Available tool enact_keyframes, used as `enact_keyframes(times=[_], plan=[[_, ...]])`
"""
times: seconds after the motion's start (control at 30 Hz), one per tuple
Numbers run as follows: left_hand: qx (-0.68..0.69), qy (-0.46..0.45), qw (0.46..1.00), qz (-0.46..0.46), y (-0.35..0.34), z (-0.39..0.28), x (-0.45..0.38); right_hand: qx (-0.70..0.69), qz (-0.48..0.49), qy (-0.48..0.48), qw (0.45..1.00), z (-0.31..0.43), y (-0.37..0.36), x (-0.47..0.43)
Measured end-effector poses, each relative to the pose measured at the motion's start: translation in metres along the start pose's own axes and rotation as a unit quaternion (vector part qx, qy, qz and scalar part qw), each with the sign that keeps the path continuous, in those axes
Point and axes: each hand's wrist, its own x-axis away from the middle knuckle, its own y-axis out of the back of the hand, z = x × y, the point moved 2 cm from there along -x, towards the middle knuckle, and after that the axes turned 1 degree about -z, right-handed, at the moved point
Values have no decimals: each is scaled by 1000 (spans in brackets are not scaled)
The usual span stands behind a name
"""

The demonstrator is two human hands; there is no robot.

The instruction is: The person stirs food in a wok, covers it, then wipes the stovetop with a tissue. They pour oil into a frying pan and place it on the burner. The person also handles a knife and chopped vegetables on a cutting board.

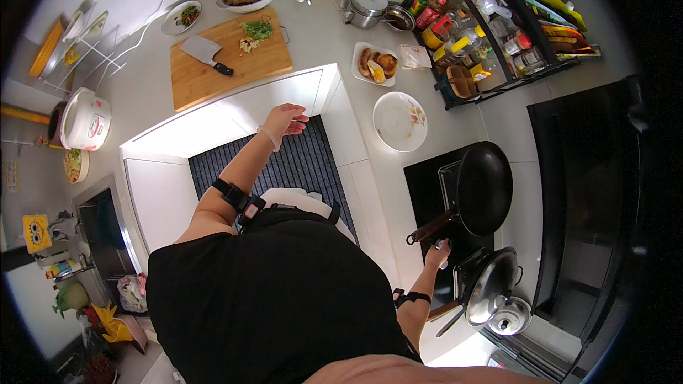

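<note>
My left hand hangs in the air over the floor mat, with nothing in it and its fingers loosely curled and apart. My right hand is at the front of the black gas stove, its fingers around a silver stove knob. Just beyond that hand, a black wok sits on one burner, its wooden handle pointing toward me. A second pan with a metal lid rests on the nearer burner. Whether a flame burns under the wok is hidden.
Left of the stove are a floral white plate, a dish of sausages and egg and a seasoning rack. A cutting board bears a cleaver and chopped greens. A ribbed mat covers the floor.
</note>
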Motion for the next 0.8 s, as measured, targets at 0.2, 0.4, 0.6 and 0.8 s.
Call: enact_keyframes(times=[0.2,0.4,0.6,0.8], plan=[[-18,5,1000,12,-6,2,-2,12,-45,19,999,-4,-1,4],[-21,10,999,33,-9,7,-7,0,3,-11,1000,2,4,5],[-27,9,999,33,-12,9,-7,38,-2,-11,999,1,3,4],[-30,12,999,31,-14,7,-4,25,16,-22,999,2,6,0]])
